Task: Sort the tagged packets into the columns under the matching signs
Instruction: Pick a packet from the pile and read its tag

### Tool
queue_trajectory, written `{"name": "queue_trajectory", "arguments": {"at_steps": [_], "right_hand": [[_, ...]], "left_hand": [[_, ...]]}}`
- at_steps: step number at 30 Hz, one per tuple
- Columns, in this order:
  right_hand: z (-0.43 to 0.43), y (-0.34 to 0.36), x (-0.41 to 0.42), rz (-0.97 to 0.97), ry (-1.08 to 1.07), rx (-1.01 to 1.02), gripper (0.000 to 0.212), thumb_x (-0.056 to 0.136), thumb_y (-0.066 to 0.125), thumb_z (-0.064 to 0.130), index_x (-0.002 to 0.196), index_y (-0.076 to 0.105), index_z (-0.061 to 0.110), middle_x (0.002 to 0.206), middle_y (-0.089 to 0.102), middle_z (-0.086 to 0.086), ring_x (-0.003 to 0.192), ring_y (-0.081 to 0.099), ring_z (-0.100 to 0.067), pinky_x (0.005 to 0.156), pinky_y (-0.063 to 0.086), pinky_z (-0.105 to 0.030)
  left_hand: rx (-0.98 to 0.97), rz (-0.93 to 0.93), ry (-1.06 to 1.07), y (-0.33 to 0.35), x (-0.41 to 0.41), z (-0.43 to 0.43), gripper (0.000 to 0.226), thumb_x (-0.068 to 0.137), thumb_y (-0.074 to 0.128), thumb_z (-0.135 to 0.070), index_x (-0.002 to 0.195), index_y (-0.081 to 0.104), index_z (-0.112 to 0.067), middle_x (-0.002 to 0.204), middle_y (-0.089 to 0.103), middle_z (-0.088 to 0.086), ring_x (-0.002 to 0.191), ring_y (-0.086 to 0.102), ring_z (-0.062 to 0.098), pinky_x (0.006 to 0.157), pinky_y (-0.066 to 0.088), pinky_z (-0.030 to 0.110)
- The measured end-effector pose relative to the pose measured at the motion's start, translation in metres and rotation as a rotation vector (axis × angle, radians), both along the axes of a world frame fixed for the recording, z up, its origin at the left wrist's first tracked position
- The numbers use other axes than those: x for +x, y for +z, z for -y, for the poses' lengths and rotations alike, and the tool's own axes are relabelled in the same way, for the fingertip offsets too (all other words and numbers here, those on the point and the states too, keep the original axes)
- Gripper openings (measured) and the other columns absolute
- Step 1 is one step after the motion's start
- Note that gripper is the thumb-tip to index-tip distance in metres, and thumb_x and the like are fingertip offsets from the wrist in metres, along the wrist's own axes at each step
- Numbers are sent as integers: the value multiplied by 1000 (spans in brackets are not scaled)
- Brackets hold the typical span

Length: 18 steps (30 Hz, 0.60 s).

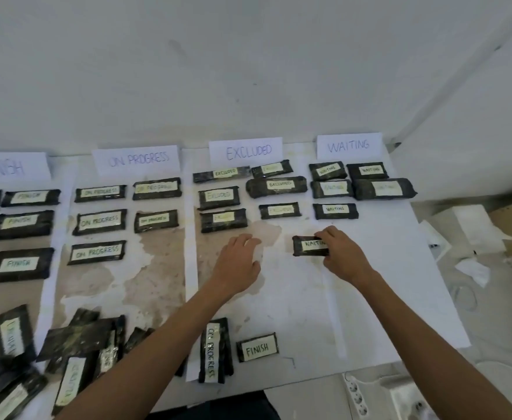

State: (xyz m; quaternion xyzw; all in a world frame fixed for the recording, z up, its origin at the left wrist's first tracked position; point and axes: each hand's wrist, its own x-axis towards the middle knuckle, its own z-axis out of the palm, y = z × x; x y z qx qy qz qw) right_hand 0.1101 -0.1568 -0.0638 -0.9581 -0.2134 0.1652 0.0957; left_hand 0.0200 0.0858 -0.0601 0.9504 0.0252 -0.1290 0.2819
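White paper sheets cover the work surface, flat and matte, with brown, peeling stained patches between the strips. Plain pale wall behind.

Loose pile of unsorted packets at near left: dark rectangular slabs in wrinkled glossy wrap, with white tape labels, overlapping at angles.

Four white paper signs along the far edge, hand-lettered: FINISH sign, ON PROGRESS sign, EXCLUDED sign, WAITING sign. Sorted packets lie flat in rough double columns under each.

Left hand rests palm down on the paper below the EXCLUDED column, fingers relaxed, slightly bent, holding nothing.

Right hand grips the right end of a WAITING packet, fingers over the far edge, thumb at the near edge. Packet lies flat on the paper, below the WAITING column, apart from the lone third-row packet.

Two stray packets lie near the front edge: one upright ON PROGRESS packet, one FINISH packet just beside it.

White power strip on the floor, near right.
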Motion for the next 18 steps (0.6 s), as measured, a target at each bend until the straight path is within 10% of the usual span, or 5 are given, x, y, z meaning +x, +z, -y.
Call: {"name": "queue_trajectory", "arguments": {"at_steps": [18], "right_hand": [[147,-17,112,96,-278,-142,47,77,56,-8,122,51,7,121,49,-13,108,50,-31,67,44,-35]], "left_hand": [[64,45,-318,-35,118,131,49,90,50,-22,137,38,-19,146,34,3,132,32,22,105,29,32]]}}
